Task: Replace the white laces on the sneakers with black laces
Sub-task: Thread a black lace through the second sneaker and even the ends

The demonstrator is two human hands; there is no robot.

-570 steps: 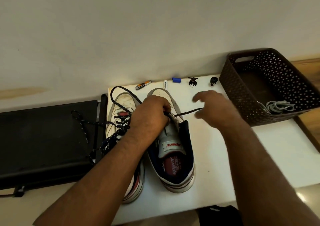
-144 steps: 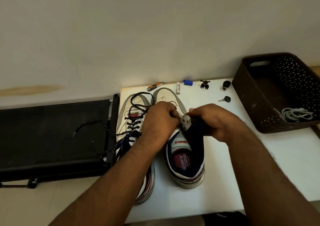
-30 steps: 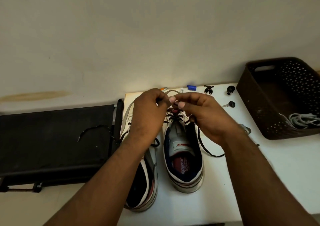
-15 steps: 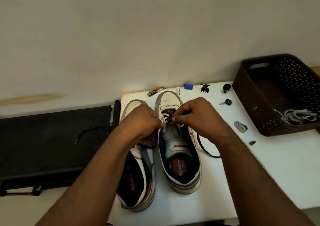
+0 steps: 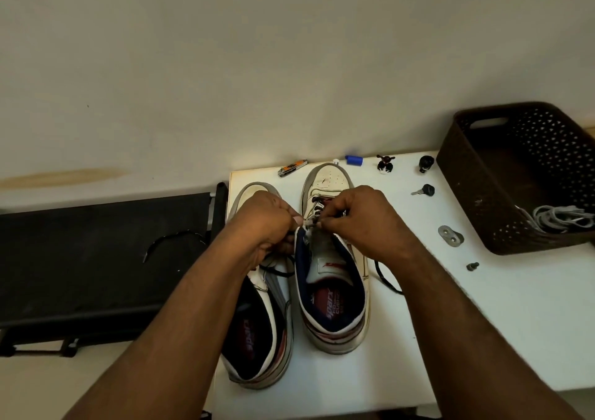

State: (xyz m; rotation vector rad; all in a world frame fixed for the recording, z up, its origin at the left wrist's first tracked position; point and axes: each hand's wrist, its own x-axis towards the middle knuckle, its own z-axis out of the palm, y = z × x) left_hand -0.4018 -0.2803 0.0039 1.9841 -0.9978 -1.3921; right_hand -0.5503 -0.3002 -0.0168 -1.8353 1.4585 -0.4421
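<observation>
On the white worktop [image 5: 483,323] against a plain wall we log two sneakers side by side, our left hand [image 5: 264,226] and right hand [image 5: 363,220] pinching the black lace [image 5: 386,281] at the right sneaker [image 5: 335,291]'s eyelets, likely to thread it, removed white laces [image 5: 560,218] parked in the basket [image 5: 467,188].

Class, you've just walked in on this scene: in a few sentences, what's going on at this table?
A person is lacing the right-hand sneaker on a white table. The left hand and right hand pinch the black lace at the upper eyelets; only the toe-end rows are threaded. A loose lace end trails beside the shoe. The left-hand sneaker sits alongside. Pale laces lie in the brown basket.
</observation>
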